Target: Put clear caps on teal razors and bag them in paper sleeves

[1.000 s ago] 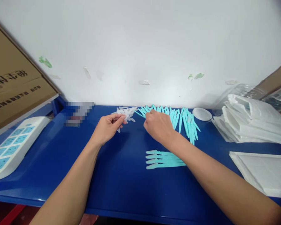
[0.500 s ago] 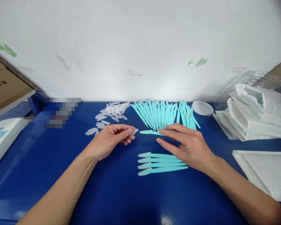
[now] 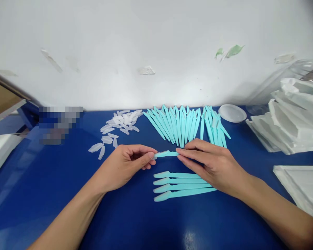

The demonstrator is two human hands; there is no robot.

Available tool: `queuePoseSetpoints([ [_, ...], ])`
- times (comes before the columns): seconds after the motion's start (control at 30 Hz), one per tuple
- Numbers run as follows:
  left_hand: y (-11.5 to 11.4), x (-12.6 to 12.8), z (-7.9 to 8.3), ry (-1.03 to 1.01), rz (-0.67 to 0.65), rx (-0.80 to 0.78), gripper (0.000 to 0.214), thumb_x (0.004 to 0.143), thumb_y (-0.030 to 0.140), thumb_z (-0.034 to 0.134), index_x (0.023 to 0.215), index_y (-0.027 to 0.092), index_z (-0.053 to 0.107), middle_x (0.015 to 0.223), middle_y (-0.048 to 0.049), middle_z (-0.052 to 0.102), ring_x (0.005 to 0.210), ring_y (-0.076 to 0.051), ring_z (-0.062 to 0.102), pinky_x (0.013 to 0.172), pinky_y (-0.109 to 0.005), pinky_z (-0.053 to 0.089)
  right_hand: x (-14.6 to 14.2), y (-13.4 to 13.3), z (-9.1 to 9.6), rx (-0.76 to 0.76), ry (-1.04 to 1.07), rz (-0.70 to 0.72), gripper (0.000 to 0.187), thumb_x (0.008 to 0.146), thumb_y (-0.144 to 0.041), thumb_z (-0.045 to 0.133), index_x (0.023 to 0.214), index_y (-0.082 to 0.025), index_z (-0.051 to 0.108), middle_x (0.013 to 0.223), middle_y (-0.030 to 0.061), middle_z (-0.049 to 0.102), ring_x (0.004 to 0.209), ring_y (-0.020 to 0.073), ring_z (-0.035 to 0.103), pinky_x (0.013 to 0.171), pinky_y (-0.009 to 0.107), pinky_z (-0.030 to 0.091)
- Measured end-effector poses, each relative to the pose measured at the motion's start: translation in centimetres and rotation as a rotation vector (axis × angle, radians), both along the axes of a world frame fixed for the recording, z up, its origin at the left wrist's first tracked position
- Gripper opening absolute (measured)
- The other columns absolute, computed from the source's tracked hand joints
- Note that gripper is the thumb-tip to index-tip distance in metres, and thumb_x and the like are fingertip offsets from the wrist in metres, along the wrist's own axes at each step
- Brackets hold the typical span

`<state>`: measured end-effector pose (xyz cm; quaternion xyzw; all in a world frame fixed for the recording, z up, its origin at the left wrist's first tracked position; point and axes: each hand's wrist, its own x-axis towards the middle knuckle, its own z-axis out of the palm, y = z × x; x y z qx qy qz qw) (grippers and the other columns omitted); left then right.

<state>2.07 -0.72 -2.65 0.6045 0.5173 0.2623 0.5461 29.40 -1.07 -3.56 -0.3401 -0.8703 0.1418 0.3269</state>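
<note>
My left hand (image 3: pixel 125 166) and my right hand (image 3: pixel 214 163) meet over the blue table (image 3: pixel 67 194). Between them is one turquoise razor-like stick (image 3: pixel 167 153): the right fingers pinch its handle, the left fingers pinch a clear cap at its tip. Just below lie several finished turquoise sticks (image 3: pixel 179 185) in a neat row, caps to the left. Behind the hands, a fan of bare turquoise sticks (image 3: pixel 185 123) leans toward the wall. A loose heap of clear caps (image 3: pixel 120 125) lies at the back left.
A white round lid (image 3: pixel 232 113) sits at the back right beside stacked white plastic bags (image 3: pixel 289 125). Flat white bags (image 3: pixel 302 187) lie at the right edge. A white device (image 3: pixel 0 149) and a cardboard box (image 3: pixel 2 100) stand at the left.
My right hand drew one turquoise stick out of the fan toward me. My left hand brought a clear cap from the heap and now meets the stick's tip. The view tilted downward.
</note>
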Motion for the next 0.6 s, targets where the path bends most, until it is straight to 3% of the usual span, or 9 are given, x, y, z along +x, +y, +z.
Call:
queuePoseSetpoints([
  [0.2, -0.9, 2.1, 0.3, 0.107, -0.035, 0.11, 0.028, 0.096, 0.046, 0.064, 0.11, 0.025, 0.077, 0.088, -0.0009, 0.079, 0.081, -0.018, 0.073, 0.071, -0.027, 0.059, -0.3, -0.7, 0.4, -0.022, -0.06, 0.022, 0.023, 0.1, -0.018, 0.057, 0.116, -0.013, 0.073, 0.095, 0.0079, 0.067, 0.081, 0.0142, 0.064, 0.07, 0.027, 0.053],
  [0.3, -1.2, 2.5, 0.2, 0.275, -0.118, 0.311, 0.023, 0.099, 0.038, 0.06, 0.107, 0.027, 0.079, 0.09, 0.0004, 0.078, 0.079, -0.017, 0.07, 0.067, -0.026, 0.054, -0.1, -0.6, 0.6, -0.099, -0.133, 0.017, 0.023, 0.101, -0.02, 0.056, 0.112, -0.013, 0.075, 0.095, 0.0083, 0.069, 0.082, 0.0154, 0.065, 0.071, 0.029, 0.053],
  [0.47, -1.2, 2.3, -0.3, 0.432, -0.238, 0.647, 0.021, 0.1, 0.028, 0.059, 0.106, 0.024, 0.078, 0.099, -0.0034, 0.074, 0.089, -0.019, 0.064, 0.075, -0.031, 0.05, 0.0, -0.5, 0.5, -0.176, -0.193, -0.007, 0.024, 0.101, -0.021, 0.056, 0.1, -0.014, 0.079, 0.094, 0.008, 0.069, 0.081, 0.0157, 0.065, 0.069, 0.029, 0.051],
  [0.6, -1.1, 1.6, -0.1, 0.464, -0.287, 0.608, 0.022, 0.1, 0.032, 0.059, 0.109, 0.024, 0.078, 0.107, -0.0056, 0.069, 0.094, -0.02, 0.064, 0.077, -0.032, 0.051, 0.3, -0.8, 0.9, -0.236, -0.241, -0.008, 0.028, 0.102, -0.025, 0.053, 0.097, -0.017, 0.08, 0.098, 0.0076, 0.068, 0.081, 0.0147, 0.064, 0.068, 0.028, 0.049],
])
